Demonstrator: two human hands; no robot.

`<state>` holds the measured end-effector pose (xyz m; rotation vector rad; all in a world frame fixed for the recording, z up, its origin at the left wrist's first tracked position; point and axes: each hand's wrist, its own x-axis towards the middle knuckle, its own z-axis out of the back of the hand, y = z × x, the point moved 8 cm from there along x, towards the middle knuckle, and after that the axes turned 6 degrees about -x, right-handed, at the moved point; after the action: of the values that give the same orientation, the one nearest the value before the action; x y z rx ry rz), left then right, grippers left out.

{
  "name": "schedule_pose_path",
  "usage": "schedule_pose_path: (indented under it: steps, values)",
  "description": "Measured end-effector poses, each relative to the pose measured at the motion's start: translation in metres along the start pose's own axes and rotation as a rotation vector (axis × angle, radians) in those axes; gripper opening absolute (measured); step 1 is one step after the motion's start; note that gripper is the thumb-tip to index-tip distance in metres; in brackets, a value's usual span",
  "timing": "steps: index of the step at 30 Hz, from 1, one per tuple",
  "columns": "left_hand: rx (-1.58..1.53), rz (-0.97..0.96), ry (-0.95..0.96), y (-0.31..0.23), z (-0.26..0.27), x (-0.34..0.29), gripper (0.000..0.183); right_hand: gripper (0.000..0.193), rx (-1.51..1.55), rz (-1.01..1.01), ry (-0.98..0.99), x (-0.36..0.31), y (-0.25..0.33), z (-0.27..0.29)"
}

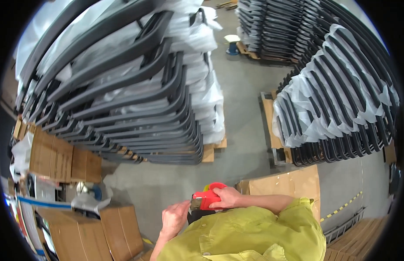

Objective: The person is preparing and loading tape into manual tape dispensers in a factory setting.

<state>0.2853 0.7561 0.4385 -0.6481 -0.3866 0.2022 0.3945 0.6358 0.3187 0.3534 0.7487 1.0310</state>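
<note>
In front of my body, my right hand is wrapped round a red tape dispenser. A metal plate shows at its front end, and a bit of yellow shows by its top. My left hand is closed, its fingertips up against the dispenser's front. What those fingers pinch, if anything, is too small to make out. Just right of my right hand lies a large cardboard sheet or box, partly hidden by my forearm and yellow-green sleeve.
A tall stack of dark curved metal frames with white foam wrap rises ahead left. Another wrapped stack stands on a pallet at right. Cardboard boxes sit at lower left. Grey floor runs between the stacks towards a blue spool.
</note>
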Motion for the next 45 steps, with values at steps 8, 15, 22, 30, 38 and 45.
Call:
schedule_pose_path:
  steps: [8,15,22,30,38,45]
  values:
    - [-0.091,-0.311,0.264,0.001,-0.084,0.175,0.009,0.056,0.248,-0.335,-0.354,0.022,-0.104,0.087]
    - [-0.174,-0.549,0.465,-0.022,-0.178,0.301,0.016,0.057,0.36,-0.526,-0.479,0.029,-0.211,0.165]
    - [-0.243,-0.235,0.303,-0.01,-0.277,0.448,0.02,0.065,0.196,-0.415,-0.466,0.1,-0.352,0.294]
    - [-0.196,-0.385,0.072,-0.069,-0.316,0.669,0.039,0.059,-0.073,-0.242,-0.952,0.157,-0.457,0.562]
    - [-0.113,-0.389,0.065,-0.066,-0.343,0.908,0.071,0.049,0.003,-0.196,-1.229,0.28,-0.536,0.778]
    - [-0.16,-0.316,-0.065,-0.028,-0.369,1.093,0.076,0.051,-0.051,-0.17,-1.344,0.387,-0.599,0.932]
